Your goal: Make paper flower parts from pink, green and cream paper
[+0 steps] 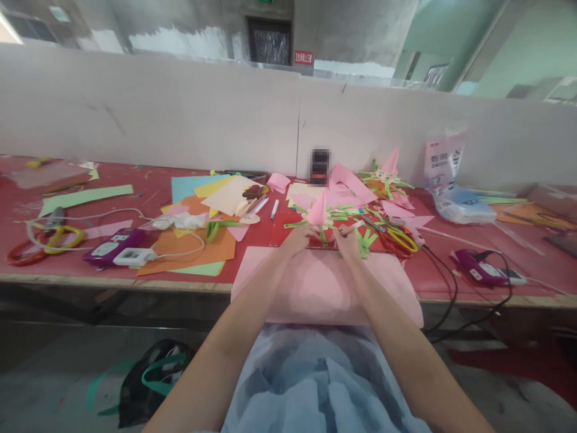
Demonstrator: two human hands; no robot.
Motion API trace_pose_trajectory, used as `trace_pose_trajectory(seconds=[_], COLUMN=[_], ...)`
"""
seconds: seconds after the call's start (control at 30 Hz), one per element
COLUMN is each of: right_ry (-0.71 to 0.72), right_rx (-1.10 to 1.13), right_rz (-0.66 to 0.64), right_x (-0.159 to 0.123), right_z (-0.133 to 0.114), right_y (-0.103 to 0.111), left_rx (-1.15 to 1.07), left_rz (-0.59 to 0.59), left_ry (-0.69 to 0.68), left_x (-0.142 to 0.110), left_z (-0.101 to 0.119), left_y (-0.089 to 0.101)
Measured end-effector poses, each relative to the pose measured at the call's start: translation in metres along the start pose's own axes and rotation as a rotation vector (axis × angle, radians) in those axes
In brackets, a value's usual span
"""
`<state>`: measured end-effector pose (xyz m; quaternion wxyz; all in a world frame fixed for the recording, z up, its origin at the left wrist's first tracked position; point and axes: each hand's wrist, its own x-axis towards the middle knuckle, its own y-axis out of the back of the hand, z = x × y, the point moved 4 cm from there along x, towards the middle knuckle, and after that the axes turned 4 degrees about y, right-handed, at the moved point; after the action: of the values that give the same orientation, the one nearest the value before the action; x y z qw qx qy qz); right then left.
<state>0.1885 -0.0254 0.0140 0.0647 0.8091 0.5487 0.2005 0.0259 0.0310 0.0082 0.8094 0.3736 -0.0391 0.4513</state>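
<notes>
A paper craft figure with a pink cone hat (318, 209) and green paper strips (293, 225) spreading from it is in front of me, over a red board (282, 234). My left hand (299, 238) is closed on the figure's lower left edge. At its lower right is my right hand (347, 240), fingers pinched around a pale, pen-like stick that points up to the right. The fingertips are small and partly hidden. Green paper pieces (368, 240) lie right beside my right hand. Under both forearms a large pink sheet (324, 288) hangs over the table edge.
Scissors (401, 240) lie right of the board, another pair (58, 234) far left. Purple devices with cables (115, 246) sit on both sides. A second paper figure (388, 171), coloured sheets (198, 243), a white pen (274, 209) and a plastic bag (460, 201) surround the work.
</notes>
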Motion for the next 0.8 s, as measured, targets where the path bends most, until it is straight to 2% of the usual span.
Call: trace_pose_trajectory(seconds=[0.4,0.8], right_ry=[0.009,-0.015], right_rx=[0.042,0.037], right_rz=[-0.056,-0.052], right_x=[-0.0006,-0.001], right_z=[0.0009,0.0011], right_y=[-0.0026,-0.0034], left_rx=[0.019,0.018], left_rz=[-0.009,-0.009], left_ry=[0.001,0.016], left_x=[0.0002,-0.0007], left_z=[0.0058,0.004], left_y=[0.0016,0.0019])
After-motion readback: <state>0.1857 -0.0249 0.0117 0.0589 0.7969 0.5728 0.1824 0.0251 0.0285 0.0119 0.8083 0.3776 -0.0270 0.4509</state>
